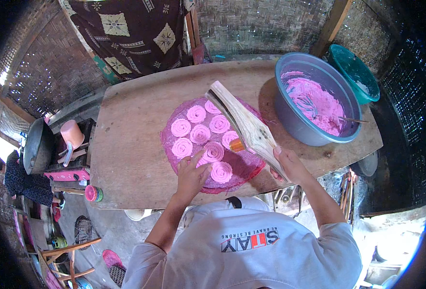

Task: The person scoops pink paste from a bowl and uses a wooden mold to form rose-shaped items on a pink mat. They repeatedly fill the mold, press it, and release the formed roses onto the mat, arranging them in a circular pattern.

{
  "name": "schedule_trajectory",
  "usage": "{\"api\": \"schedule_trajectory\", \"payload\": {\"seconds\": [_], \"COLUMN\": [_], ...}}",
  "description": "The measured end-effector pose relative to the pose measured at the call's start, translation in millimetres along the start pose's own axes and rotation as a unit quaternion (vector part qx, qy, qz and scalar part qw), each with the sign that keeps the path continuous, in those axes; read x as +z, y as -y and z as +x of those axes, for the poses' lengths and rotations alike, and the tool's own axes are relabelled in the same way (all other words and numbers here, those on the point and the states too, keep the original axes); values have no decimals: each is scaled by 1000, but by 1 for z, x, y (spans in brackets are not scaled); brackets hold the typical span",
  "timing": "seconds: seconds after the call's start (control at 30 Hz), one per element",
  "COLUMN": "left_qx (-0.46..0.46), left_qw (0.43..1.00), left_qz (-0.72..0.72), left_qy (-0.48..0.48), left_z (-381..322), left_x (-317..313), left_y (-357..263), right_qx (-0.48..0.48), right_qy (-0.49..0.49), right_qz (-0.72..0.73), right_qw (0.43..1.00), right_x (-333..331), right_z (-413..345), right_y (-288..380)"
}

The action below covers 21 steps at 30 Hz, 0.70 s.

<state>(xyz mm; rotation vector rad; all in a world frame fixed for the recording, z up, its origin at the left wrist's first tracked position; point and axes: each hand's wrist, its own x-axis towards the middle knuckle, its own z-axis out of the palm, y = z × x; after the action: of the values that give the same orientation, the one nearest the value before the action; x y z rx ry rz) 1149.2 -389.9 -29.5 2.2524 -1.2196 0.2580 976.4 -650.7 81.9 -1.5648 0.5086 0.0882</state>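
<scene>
A round pink mesh-like sheet (173,133) lies on the wooden table, bearing several pink piped dough rosettes (200,134). My right hand (288,164) grips the lower end of a long wooden press (250,130), which slants up over the sheet. An orange-brown cylinder (237,145) sticks out from the press's underside above the rosettes. The fingers of my left hand (193,171) are spread at the sheet's near side, close to two rosettes; the fingertips partly cover a pink piece, and whether they touch it I cannot tell.
A grey plastic basin (317,133) of pink dough with a utensil stands at the table's right, a green basin (353,76) behind it. Small stacked coloured rings (93,193) sit at the near left corner. Left of the table are a pink dipper (72,133), a dark wok (38,146) and a person (28,184).
</scene>
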Motion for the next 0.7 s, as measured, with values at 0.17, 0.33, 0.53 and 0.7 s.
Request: {"api": "schedule_trajectory", "payload": {"seconds": [0.17, 0.33, 0.53, 0.7], "left_qx": [-47, -56, -40, -20], "left_qw": [998, 996, 997, 997], "left_qz": [-32, -51, -64, -47], "left_qy": [-1, 41, 5, 56], "left_z": [-1, -1, -3, 3], "left_x": [2, 5, 7, -5], "left_y": [-1, 0, -1, -4], "right_qx": [-2, -19, -17, -16], "right_qy": [10, 6, -3, 1], "right_qz": [6, 7, 18, 30], "right_qw": [1000, 1000, 1000, 999], "right_x": [-2, -2, -2, -3], "right_z": [-1, -2, -3, -1], "right_y": [-3, -4, -5, -7]}}
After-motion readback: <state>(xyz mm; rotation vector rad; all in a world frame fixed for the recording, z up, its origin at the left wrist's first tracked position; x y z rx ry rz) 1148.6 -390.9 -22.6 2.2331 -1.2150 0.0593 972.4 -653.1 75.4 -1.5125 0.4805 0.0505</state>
